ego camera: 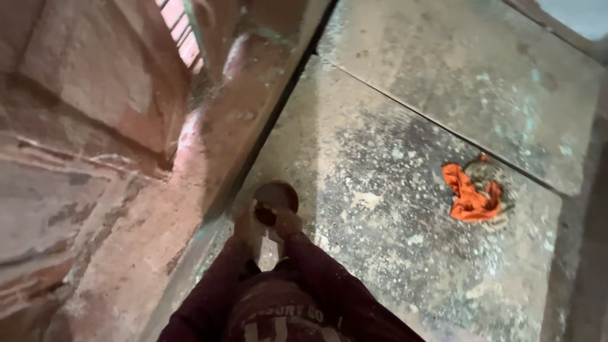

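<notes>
No packages, labels, signs or screens anywhere in view. Only printed matter: pale block lettering across the chest of the dark maroon sweatshirt (pixel 285 313), low at the near edge, partly cut off by the frame. Nothing printed or posted on the concrete floor to the right or the brick wall to the left.

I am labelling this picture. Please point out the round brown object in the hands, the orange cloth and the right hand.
round brown object (pixel 277 193): head view, on its top face.
orange cloth (pixel 468 197): head view, on its folded middle.
right hand (pixel 288 221): head view, on its back.
</notes>
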{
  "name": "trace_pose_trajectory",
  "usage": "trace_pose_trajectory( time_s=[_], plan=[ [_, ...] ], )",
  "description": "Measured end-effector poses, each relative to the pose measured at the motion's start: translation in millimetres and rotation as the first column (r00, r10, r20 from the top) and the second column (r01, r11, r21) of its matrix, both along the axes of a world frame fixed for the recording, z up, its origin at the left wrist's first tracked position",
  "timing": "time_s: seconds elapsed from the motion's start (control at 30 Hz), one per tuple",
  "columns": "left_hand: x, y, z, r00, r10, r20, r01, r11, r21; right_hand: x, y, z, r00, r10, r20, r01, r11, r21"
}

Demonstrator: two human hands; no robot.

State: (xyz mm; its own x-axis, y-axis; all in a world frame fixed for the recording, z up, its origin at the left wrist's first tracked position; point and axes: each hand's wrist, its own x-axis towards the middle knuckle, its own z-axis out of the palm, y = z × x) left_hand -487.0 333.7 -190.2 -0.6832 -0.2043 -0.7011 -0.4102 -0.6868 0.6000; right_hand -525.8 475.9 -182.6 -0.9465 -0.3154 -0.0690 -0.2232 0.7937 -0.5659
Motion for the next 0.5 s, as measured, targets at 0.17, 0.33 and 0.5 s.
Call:
trace_pose_trajectory(
  time_s=[0.17, 0.33, 0.5],
  plan=[
    [4.6, -28.0, -11.9, 0.8, -0.591, 0.104, 0.174, 0.062, -0.983, -24.1, 3.0, -10.3, 0.981, -0.057, 0.183, 0.015, 0.974, 0.226],
    [6.9, -27.3, -12.3, 0.968, -0.233, -0.094, 0.148, 0.831, -0.537, -40.0, 7.1, -25.2, 0.96, 0.119, 0.253, -0.175, 0.962, 0.211],
    [5.0, -27.7, 6.4, 0.982, -0.186, 0.023, 0.18, 0.908, -0.378, -46.9, 11.4, -42.5, 0.851, 0.483, 0.207, -0.525, 0.796, 0.301]
  ],
)
